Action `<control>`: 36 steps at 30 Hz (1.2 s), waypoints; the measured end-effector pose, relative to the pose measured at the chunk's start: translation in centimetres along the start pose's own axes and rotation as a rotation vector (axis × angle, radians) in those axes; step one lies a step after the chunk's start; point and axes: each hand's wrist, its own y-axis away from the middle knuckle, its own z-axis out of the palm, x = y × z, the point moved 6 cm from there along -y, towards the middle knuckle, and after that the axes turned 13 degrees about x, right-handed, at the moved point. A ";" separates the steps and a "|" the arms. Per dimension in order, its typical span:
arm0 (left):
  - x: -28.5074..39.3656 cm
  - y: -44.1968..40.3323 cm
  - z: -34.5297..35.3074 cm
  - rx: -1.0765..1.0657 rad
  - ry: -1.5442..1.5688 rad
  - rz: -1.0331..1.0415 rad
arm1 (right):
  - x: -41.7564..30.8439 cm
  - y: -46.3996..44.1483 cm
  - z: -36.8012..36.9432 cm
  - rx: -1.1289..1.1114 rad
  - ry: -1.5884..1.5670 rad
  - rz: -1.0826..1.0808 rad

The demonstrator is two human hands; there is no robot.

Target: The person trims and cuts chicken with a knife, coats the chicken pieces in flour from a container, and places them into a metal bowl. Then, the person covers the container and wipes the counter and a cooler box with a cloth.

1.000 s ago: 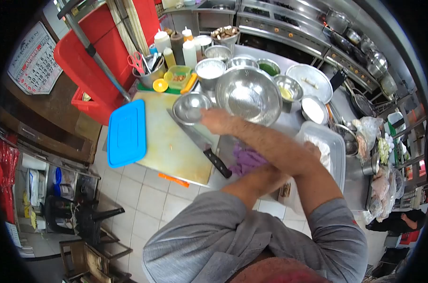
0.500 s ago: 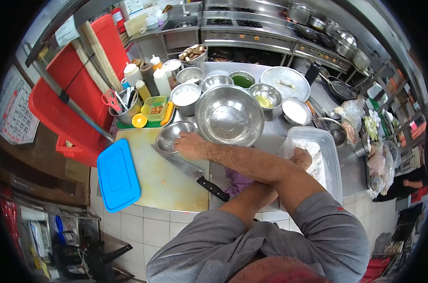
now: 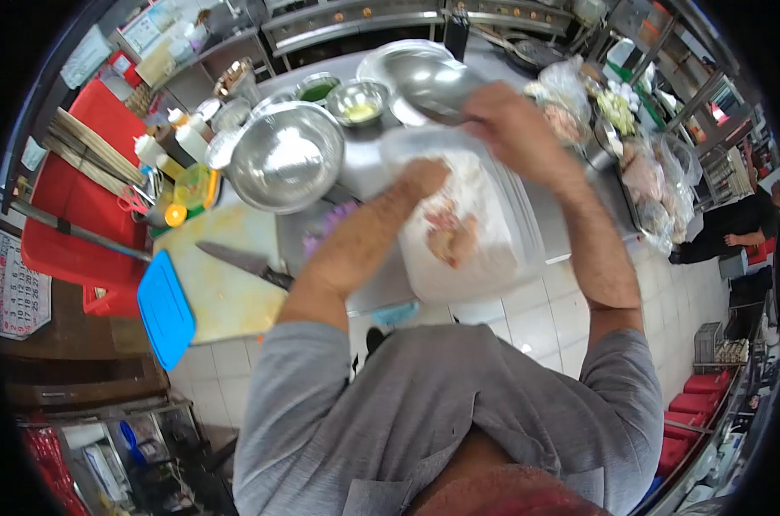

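Steel bowl [image 3: 431,83] in one hand, white powder [image 3: 465,175] at the other

My right hand [image 3: 508,125] is closed on the right rim of the bowl, which hangs tilted beyond the far edge of the plastic tub [image 3: 527,225]. The tub lies by the near edge of the tabletop [image 3: 364,168]. I judge the bowl light, stiff and smooth; the rim is the place to pinch it, as powdery fingers could slide on the curved wall.

My left hand [image 3: 426,178] is down in the tub, near its far-left corner. My fingertips are hidden, so I cannot tell whether they grip anything. The raw-looking pieces [image 3: 450,239] lie on the powder around the tub's middle. They should be soft, limp and slippery where bare, drier where coated; I'd take them from underneath with spread fingers, since pinching an end could tear it.
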 end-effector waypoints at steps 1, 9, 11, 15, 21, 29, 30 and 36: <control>-0.3 0.1 0.0 -0.043 -0.008 0.013 | 1.6 2.1 -2.6 -0.108 0.085 0.137; 2.6 -0.5 -3.2 -0.325 -0.205 -0.144 | 11.5 23.2 -10.8 -0.322 0.329 0.520; 1.6 0.0 -3.7 -0.365 -0.150 -0.179 | 12.3 27.1 -10.0 -0.307 0.300 0.544; 0.6 0.4 -7.8 0.016 -0.004 -0.401 | 12.6 31.1 -6.7 -0.249 0.333 0.515; 2.0 2.8 -5.7 -0.083 -0.159 -0.328 | 12.2 33.6 -1.6 -0.040 0.512 0.401; 0.1 3.0 -3.9 -0.271 -0.054 -0.280 | 11.9 35.3 1.1 0.010 0.497 0.423; 0.1 2.6 -3.3 -0.274 -0.056 -0.234 | 11.8 35.2 1.1 0.034 0.478 0.438; 0.0 0.3 -0.6 -0.356 -0.082 -0.264 | 11.5 35.8 1.3 0.105 0.408 0.715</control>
